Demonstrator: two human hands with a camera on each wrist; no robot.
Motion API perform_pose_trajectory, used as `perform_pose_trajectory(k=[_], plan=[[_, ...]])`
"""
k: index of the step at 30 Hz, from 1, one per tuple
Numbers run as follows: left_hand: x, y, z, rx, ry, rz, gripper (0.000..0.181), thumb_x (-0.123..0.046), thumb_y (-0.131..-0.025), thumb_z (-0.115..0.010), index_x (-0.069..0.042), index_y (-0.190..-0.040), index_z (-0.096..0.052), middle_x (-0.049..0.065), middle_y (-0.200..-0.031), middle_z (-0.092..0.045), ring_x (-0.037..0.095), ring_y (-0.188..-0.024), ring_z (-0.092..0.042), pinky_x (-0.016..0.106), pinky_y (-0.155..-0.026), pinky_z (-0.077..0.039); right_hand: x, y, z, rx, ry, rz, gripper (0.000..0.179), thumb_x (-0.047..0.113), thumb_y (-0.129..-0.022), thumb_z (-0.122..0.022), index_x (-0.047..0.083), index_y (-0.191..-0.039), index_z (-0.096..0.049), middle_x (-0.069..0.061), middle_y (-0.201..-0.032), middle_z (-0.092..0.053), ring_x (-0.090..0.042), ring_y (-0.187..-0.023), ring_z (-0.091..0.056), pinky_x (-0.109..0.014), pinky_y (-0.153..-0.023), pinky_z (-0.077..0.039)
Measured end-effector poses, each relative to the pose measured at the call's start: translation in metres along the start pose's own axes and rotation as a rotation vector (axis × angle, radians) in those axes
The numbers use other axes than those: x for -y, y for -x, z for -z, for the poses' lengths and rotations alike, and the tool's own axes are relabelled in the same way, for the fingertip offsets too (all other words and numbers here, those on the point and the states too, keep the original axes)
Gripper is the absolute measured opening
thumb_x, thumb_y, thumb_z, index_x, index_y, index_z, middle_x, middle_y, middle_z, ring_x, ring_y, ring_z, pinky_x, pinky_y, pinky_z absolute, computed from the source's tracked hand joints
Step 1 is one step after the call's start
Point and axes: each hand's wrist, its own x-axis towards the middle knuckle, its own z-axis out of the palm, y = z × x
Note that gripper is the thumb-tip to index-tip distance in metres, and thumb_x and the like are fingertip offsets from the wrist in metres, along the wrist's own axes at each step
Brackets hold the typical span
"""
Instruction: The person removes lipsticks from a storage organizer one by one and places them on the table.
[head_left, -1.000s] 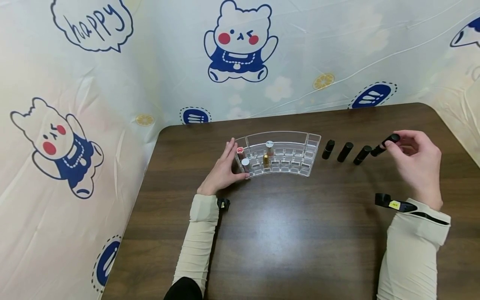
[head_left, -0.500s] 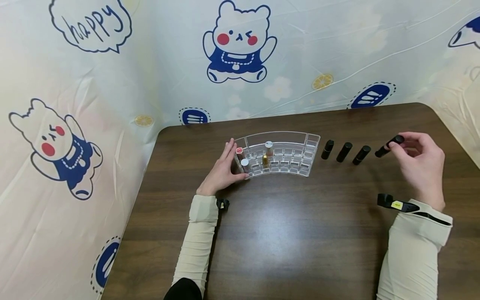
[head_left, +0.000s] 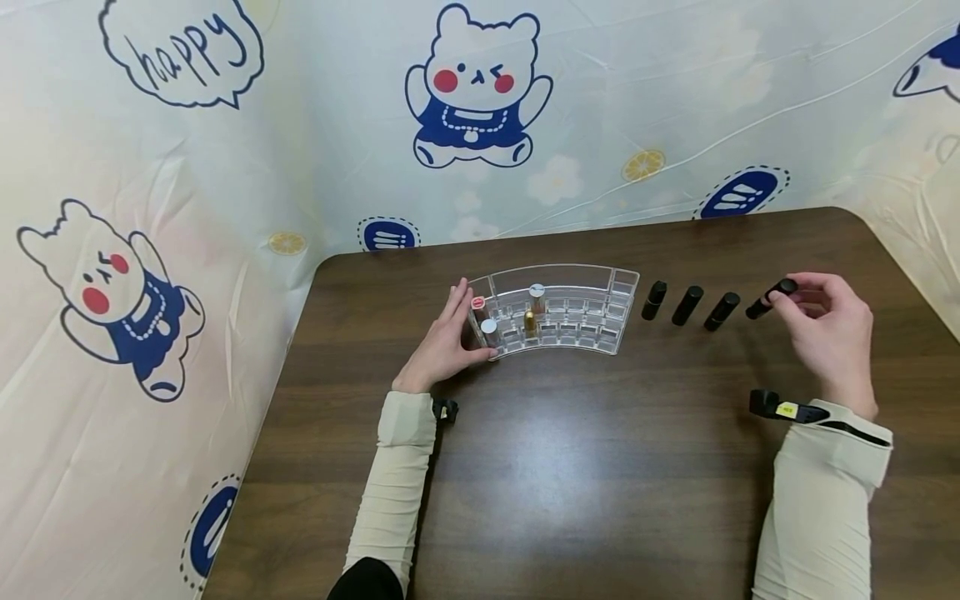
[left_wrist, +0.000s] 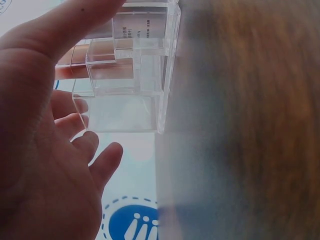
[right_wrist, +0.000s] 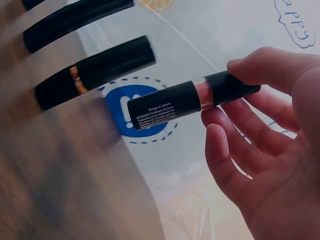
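A: Where is room showing on the surface (head_left: 570, 475)?

B: A wide stretch of brown wood is lying between the pale sleeves (head_left: 821, 508). The far edge is running behind the clear holder (head_left: 570, 275), with a strip of wood showing between. A small gap is sitting between the holder and the three black tubes (head_left: 687, 305), which are standing in a row on its right.

A: What is the left hand (head_left: 442, 346) doing?

B: It is spreading wide and holding the holder's left end. The thumb is touching the front corner, and the fingers are going along the side.

A: And the right hand (head_left: 828, 333)?

B: Its thumb and fingers are pinching the top of a fourth black tube (head_left: 772, 298), just right of the row. The tube is leaning. I can't tell if its bottom is touching the wood.

A: What is sitting in the holder?

B: A red-topped tube (head_left: 479, 307), two white-topped tubes (head_left: 490, 330) and a gold tube (head_left: 529, 322).

A: Is any writing showing?

B: The fourth tube's label (right_wrist: 155, 114) is saying "Rouge" and "INGREDIENTS", but the tiniest lines are looking fuzzy. The cloth (head_left: 337, 150) behind is saying "happy".
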Motion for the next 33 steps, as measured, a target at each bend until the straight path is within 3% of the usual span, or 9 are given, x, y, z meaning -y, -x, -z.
perform_pose_trajectory(k=[8,18,33], plan=[[-0.001,0.001,0.000,0.004,0.014,0.010,0.111,-0.044,-0.077,-0.079,-0.014,-0.157,-0.007,-0.017,-0.161,0.013,0.019,-0.152,0.006,0.061,-0.115,-0.018,-0.011,-0.001,-0.004,0.025,0.051,0.013,0.029,0.023,-0.090,-0.068,0.008,-0.113,-0.062,0.028,-0.087,-0.051,0.011,-0.081,-0.050,0.000,-0.071,-0.038],[0.000,0.001,0.000,0.006,0.009,0.015,0.111,-0.046,-0.078,-0.078,-0.025,-0.157,-0.001,-0.018,-0.161,0.013,0.015,-0.151,0.008,0.060,-0.116,-0.018,-0.020,0.000,-0.008,0.059,0.095,0.016,0.036,0.026,-0.090,-0.066,0.001,-0.116,-0.058,0.026,-0.086,-0.049,0.010,-0.080,-0.048,0.000,-0.069,-0.037],[-0.002,0.002,0.000,0.002,0.000,0.012,0.112,-0.045,-0.078,-0.078,-0.023,-0.157,-0.002,-0.018,-0.161,0.014,0.023,-0.152,0.003,0.059,-0.116,-0.020,-0.027,0.000,-0.008,0.090,0.123,0.031,0.037,0.026,-0.091,-0.065,0.001,-0.117,-0.058,0.028,-0.084,-0.047,0.013,-0.078,-0.046,0.000,-0.068,-0.035]])
